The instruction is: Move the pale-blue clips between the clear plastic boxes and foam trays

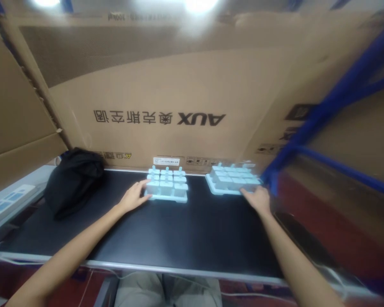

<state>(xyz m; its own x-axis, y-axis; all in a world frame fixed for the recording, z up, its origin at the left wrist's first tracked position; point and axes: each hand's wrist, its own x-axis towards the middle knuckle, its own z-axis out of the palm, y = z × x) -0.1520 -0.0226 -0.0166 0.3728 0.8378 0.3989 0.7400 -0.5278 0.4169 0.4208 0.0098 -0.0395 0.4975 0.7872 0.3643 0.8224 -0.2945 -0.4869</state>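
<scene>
Two pale blue popsicle moulds stand on a black table (179,230). The left mould (167,184) carries several stick handles on top. My left hand (135,195) rests against its left side, fingers stretched toward it. The right mould (233,179) sits a little farther right and looks flatter. My right hand (258,199) lies on the table at its near right corner, fingers touching its edge. The picture is blurred, so I cannot make out whether either hand grips its mould.
A black bag (73,180) lies at the table's left end. Large brown cardboard boxes (185,98) wall off the back and left. A blue metal rack frame (333,111) rises on the right. A white power strip (9,198) lies at far left.
</scene>
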